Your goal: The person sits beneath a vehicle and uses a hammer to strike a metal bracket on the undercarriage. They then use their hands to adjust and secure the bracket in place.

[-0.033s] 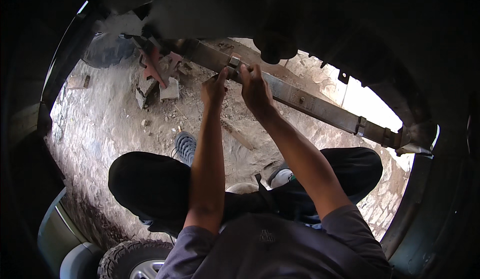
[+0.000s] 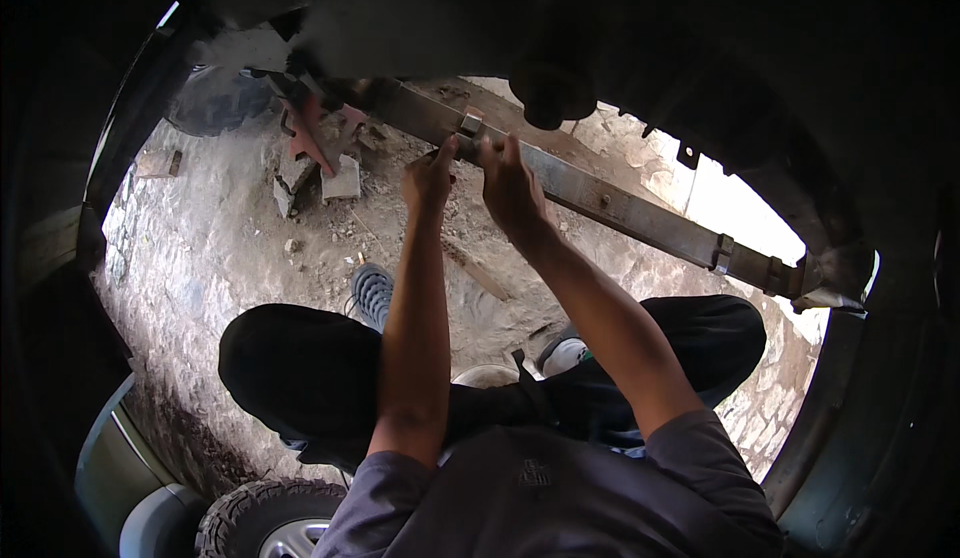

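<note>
Both hands are working the clip [image 2: 470, 124] on the leaf spring [image 2: 600, 201] under the vehicle: left hand [image 2: 428, 180] pinching beside it, right hand [image 2: 510, 188] clamping the spring just past it, so the clip probably needs loosening next.

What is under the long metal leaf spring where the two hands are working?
Under the leaf spring lies rocky dirt ground, with a stone block and a reddish metal stand further left. The left hand and right hand cover the ground directly beneath the clamp.
</note>
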Motion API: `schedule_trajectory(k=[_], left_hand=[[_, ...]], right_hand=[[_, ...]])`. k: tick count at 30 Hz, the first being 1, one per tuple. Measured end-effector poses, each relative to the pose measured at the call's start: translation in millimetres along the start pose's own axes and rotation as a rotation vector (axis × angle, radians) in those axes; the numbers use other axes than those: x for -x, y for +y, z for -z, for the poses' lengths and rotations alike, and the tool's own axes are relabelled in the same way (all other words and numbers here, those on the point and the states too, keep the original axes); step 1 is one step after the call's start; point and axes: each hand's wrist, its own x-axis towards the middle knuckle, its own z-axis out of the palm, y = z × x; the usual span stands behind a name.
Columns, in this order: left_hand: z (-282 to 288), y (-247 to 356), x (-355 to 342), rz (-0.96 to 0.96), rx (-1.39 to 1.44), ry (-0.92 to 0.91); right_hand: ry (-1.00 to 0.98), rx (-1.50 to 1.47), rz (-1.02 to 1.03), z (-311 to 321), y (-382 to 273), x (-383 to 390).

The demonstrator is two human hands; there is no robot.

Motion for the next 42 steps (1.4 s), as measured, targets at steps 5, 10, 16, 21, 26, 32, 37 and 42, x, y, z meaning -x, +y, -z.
schedule_trajectory(k=[5, 10, 16, 21, 26, 32, 37, 42], left_hand=[[-0.5, 4.5, -1.2, 0.008, -0.06, 0.022], [2.4, 5.7, -7.4, -0.01, -0.073, 0.035], [1.1, 9.4, -0.7, -0.017, -0.07, 0.034], [1.3, 4.0, -6.4, -0.022, -0.102, 0.052], [-4.4, -0.6, -6.2, -0.007, 0.002, 0.039], [3.6, 5.4, -2.6, -0.001, -0.031, 0.045], [-1.1, 3.2, -2.9, -0.01, 0.009, 0.031], [3.5, -2.5, -8.5, -0.002, -0.082, 0.034]], right_hand=[[0.078, 0.04, 0.118, 0.2, 22.7, -6.8], [0.058, -0.085, 0.04, -6.7, 12.5, -6.9], [0.094, 0.012, 0.087, 2.2, 19.6, -23.2], [0.124, -0.068, 0.144, -6.5, 22.4, -6.7], [0.135, -0.004, 0.149, 2.6, 29.2, -26.2], [0.036, -0.093, 0.125, 1.5, 19.8, -2.6], [0.059, 0.037, 0.072, 3.4, 27.4, -23.7], [0.102, -0.052, 0.124, -8.8, 21.0, -5.1]])
